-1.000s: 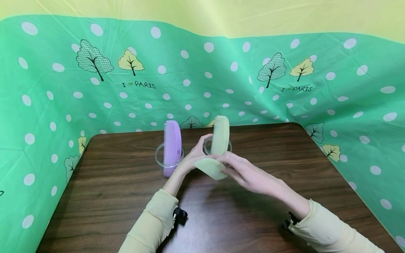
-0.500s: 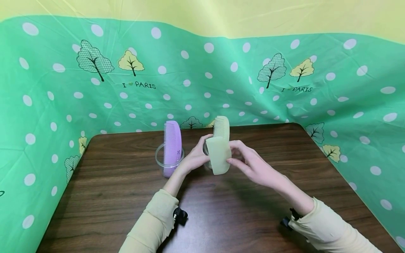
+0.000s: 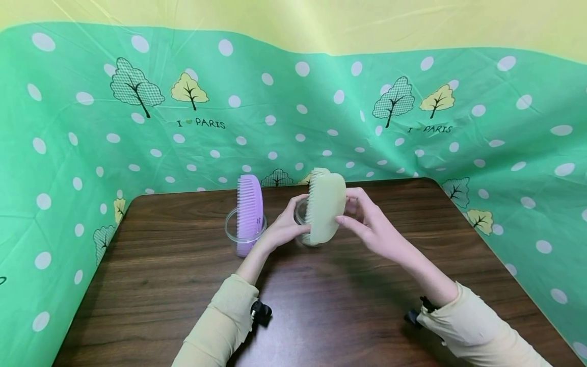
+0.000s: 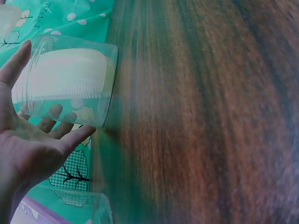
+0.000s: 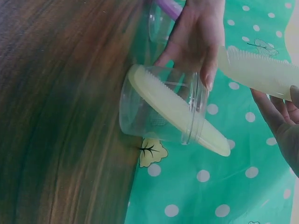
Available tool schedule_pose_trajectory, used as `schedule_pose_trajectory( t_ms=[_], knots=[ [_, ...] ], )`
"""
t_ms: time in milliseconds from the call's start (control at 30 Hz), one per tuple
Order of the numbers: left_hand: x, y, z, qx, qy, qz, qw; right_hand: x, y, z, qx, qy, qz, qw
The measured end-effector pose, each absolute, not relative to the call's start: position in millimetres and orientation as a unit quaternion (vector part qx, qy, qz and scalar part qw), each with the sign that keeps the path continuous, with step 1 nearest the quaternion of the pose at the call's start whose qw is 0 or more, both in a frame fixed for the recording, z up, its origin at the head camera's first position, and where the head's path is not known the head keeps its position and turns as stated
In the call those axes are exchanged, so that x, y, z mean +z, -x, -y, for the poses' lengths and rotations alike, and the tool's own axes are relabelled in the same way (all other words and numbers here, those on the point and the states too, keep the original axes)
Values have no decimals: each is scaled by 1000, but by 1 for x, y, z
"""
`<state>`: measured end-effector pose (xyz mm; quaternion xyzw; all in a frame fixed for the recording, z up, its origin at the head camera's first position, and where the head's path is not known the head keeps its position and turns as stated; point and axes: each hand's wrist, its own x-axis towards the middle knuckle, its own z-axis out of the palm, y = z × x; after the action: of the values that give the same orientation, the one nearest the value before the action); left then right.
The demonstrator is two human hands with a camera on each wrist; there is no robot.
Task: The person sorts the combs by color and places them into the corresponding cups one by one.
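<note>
In the head view my left hand [image 3: 285, 230] holds a clear round jar [image 5: 156, 127] upright on the table, thumb at its rim and fingers round its side. A pale green comb [image 5: 163, 100] leans inside this jar, its upper end sticking out past the rim. My right hand [image 3: 378, 232] pinches a second pale green comb [image 3: 327, 209] by its back edge, teeth facing left. In the head view this comb is held in front of the jar's opening and covers most of the first comb. The right wrist view shows it apart from the jar.
Left of my left hand stands another clear jar [image 4: 102, 205] with a purple comb [image 3: 249, 206] upright in it. The dark wood table [image 3: 183, 300] ends at the back against a green dotted cloth [image 3: 293, 107].
The right hand has lifted the second comb and turned it from slanting sideways to upright, with its teeth toward the left. The left hand and jar have stayed in place.
</note>
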<state>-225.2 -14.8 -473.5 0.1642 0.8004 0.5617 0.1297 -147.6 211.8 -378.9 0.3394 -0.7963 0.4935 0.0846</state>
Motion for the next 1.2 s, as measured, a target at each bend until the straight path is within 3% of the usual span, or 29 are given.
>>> schedule_pose_trajectory(
  t_ms=[1200],
  knots=[
    [-474,223,14,579,-159,-790,129,-376,191,-215,578,-240,772,109]
  ],
)
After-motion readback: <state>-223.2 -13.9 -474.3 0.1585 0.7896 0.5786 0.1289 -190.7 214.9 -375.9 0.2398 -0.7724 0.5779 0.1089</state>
